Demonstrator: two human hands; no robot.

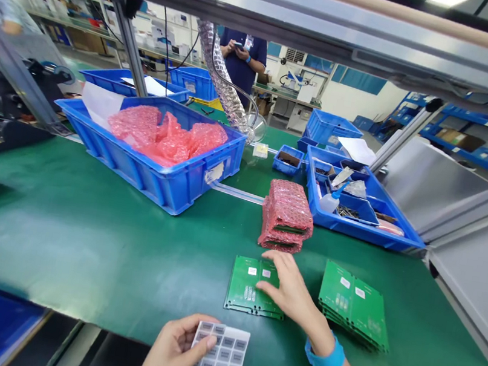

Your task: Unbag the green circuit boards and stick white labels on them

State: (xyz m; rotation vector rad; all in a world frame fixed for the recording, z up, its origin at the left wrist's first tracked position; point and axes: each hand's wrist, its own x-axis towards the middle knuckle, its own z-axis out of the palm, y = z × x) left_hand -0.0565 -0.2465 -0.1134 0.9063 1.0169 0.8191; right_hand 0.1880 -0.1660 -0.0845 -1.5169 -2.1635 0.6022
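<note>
My left hand grips a sheet of small grey labels near the bench's front edge, thumb on top. A few spots at the sheet's upper right are bare white. Above a green circuit board hovers my right hand, its thumb and fingers apart at the board's right side. I cannot tell whether the fingertips touch it. Two white labels show on that board. To the right lies a stack of green circuit boards, the top one also bearing two white labels. My right wrist wears a blue band.
Behind the board stands a pile of boards in pink bubble wrap. A blue bin of pink bubble wrap is at the left. A blue tray with small parts and a bottle stands right. Another person stands beyond the bench.
</note>
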